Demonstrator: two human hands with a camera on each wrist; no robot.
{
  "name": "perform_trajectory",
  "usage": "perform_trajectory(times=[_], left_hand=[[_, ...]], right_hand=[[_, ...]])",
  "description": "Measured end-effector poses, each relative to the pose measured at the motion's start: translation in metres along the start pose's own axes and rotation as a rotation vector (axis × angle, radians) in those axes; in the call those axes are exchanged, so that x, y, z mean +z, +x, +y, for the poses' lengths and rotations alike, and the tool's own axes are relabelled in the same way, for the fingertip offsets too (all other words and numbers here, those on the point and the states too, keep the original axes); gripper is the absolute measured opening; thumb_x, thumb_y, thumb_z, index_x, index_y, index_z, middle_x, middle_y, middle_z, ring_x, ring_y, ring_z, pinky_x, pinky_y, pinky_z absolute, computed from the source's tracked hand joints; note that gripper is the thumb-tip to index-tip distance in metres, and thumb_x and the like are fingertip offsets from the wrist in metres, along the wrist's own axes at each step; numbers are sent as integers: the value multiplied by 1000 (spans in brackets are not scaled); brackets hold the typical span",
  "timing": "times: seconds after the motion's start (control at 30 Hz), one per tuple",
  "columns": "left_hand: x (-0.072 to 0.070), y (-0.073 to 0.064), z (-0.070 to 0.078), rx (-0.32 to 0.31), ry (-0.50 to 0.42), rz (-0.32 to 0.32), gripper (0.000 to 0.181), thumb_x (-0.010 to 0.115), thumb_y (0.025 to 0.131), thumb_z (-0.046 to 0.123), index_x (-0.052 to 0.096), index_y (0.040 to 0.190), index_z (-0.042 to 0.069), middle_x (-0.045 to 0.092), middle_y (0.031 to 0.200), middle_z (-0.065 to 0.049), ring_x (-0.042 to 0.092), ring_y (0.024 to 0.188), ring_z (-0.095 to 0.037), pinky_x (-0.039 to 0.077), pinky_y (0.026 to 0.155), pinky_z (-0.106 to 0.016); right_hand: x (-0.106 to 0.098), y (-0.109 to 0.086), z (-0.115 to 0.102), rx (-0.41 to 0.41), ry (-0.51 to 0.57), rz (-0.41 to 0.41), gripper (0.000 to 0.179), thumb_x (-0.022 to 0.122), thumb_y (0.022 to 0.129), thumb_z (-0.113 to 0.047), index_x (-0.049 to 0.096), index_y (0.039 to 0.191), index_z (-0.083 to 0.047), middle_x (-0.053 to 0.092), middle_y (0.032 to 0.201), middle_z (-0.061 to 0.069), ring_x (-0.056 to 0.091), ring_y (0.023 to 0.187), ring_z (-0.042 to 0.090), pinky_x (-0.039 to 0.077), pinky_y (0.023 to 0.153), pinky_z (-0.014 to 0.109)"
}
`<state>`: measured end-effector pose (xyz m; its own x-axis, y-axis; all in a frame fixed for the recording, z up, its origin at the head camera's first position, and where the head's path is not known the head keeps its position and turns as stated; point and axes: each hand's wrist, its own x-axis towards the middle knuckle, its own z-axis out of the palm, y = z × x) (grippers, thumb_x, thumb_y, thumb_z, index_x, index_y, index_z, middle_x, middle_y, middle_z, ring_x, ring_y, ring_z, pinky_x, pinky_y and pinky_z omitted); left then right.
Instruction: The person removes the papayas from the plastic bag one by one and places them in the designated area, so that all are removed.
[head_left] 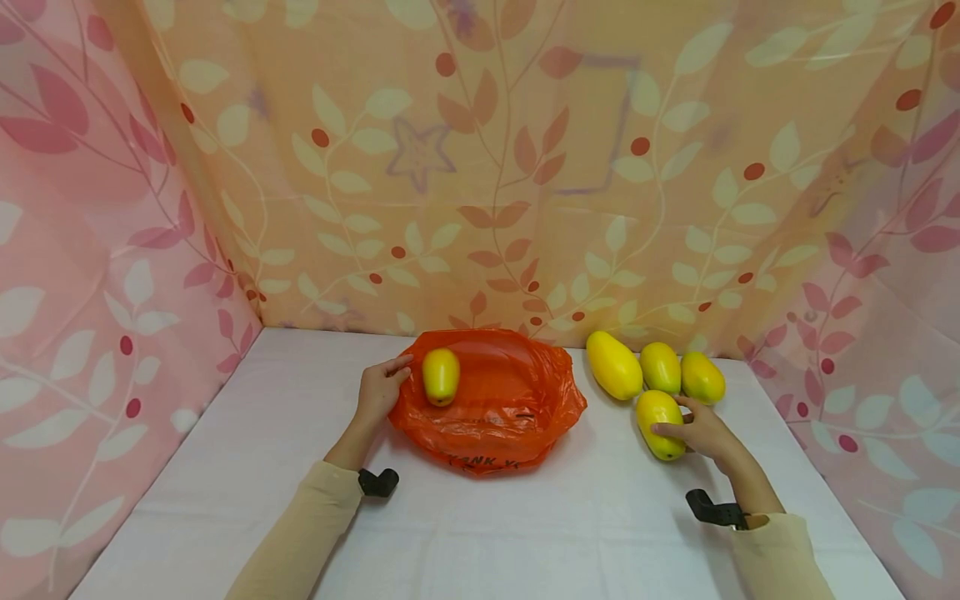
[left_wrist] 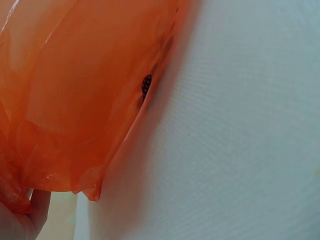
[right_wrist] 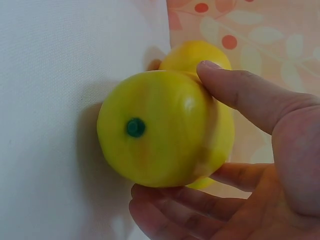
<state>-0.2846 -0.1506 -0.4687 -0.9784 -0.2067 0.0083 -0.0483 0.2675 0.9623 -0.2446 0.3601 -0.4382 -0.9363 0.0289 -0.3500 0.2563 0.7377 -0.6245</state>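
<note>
An orange-red plastic bag (head_left: 487, 433) lies spread on the table, its mouth wide, with one yellow mango (head_left: 441, 375) inside at the left. My left hand (head_left: 381, 390) pinches the bag's left rim; the left wrist view shows those fingers (left_wrist: 41, 204) partly behind the thin plastic. On the right, my right hand (head_left: 707, 433) grips a yellow-green mango (head_left: 657, 421), thumb on one side and fingers on the other. In the right wrist view the green stem end of this mango (right_wrist: 155, 135) faces the camera.
Behind the gripped mango are a longer yellow mango (head_left: 613, 365) and two smaller ones, a middle mango (head_left: 661, 367) and a right mango (head_left: 702, 377). A white cloth covers the table (head_left: 525, 533). Flower-patterned curtains (head_left: 480, 167) enclose the back and both sides.
</note>
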Motion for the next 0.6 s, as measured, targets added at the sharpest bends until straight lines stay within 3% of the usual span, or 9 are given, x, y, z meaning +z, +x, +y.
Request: perform_trajectory(times=[0.6], left_hand=[[-1,0,1,-27,-2,-8,31,57,96,6,65,126,1,61,132,-21,46,137,-32,37,114,-44]], right_hand=[[-9,-11,-6,-14,-21,-2,100,66,87,-53,18,148,10,41,133,41,57,102,38,56,87,46]])
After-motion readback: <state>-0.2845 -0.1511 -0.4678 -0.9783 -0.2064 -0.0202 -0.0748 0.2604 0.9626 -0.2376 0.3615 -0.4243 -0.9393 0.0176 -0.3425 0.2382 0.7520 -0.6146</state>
